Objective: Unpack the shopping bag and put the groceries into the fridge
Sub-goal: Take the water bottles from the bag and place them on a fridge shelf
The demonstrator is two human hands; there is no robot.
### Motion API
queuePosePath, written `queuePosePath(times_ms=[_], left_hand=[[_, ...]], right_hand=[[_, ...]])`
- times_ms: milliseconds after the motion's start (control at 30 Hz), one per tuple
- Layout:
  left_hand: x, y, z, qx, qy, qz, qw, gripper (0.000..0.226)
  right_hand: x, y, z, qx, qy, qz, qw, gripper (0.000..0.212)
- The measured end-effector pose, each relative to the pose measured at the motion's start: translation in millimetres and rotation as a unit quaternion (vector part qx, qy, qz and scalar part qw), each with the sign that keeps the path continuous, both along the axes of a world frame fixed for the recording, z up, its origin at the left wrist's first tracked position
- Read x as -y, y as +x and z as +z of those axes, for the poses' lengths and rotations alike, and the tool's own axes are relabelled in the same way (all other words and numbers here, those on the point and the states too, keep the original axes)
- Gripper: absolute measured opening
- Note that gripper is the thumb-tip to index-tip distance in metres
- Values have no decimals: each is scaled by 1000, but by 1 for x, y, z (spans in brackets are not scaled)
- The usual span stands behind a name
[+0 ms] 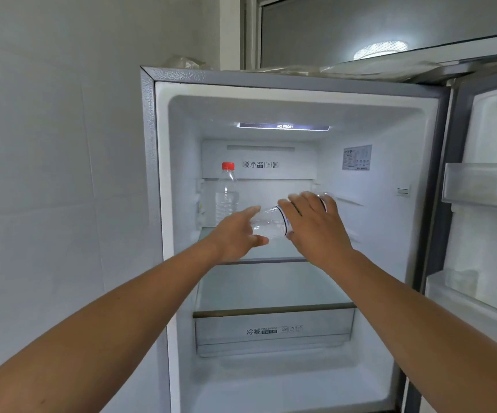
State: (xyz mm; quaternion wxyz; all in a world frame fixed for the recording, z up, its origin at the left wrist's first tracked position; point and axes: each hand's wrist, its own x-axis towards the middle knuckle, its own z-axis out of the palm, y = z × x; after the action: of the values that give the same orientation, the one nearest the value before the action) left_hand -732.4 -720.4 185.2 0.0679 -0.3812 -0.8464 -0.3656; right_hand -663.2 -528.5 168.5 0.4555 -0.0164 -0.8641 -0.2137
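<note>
The fridge [271, 84] stands open in front of me, lit inside. A clear water bottle with a red cap [226, 193] stands upright at the back left of the top glass shelf [283, 251]. A second clear bottle [271, 223] lies tilted on its side above that shelf. My right hand [315, 225] is wrapped around its right part. My left hand [238, 234] cups its left end with fingers spread. The shopping bag is not in view.
Below the top shelf is a second glass shelf [274, 310] over a clear drawer [274, 332]. The fridge door [488, 186] hangs open at the right with bins. A tiled wall [56, 174] lies to the left. Crumpled plastic [184, 62] lies on the fridge's top.
</note>
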Motion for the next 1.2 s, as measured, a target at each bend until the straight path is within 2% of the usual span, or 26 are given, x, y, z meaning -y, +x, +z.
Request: queuePosePath(times_ms=[100, 167, 233, 300, 367, 467, 600, 800, 933, 1200], left_hand=[[10, -3, 8, -7, 39, 15, 999, 95], [17, -5, 12, -17, 79, 20, 997, 106], [21, -7, 12, -18, 108, 38, 993, 101], [22, -9, 6, -7, 116, 68, 991, 87], [23, -11, 0, 0, 120, 86, 989, 76], [24, -14, -8, 10, 110, 123, 986, 65], [21, -27, -25, 24, 75, 154, 985, 60], [-4, -57, -51, 48, -42, 183, 981, 58], [-18, -79, -61, 53, -89, 195, 975, 60], [-34, -102, -65, 40, -126, 219, 967, 63]], right_hand=[[2, -5, 0, -2, -34, 5, 999, 66], [5, -6, 0, 27, -106, 9, 994, 61], [7, -11, 2, 39, -205, 42, 977, 56], [9, -19, 5, 31, -348, 105, 931, 52], [8, -30, 9, 29, -480, 166, 861, 49], [5, -47, 12, 35, -570, 206, 795, 47], [1, -74, 7, 42, -621, 223, 750, 51], [1, -113, -11, 75, -651, 244, 715, 47], [-6, -135, -13, 106, -651, 253, 707, 49], [-15, -167, -21, 153, -625, 227, 731, 60]])
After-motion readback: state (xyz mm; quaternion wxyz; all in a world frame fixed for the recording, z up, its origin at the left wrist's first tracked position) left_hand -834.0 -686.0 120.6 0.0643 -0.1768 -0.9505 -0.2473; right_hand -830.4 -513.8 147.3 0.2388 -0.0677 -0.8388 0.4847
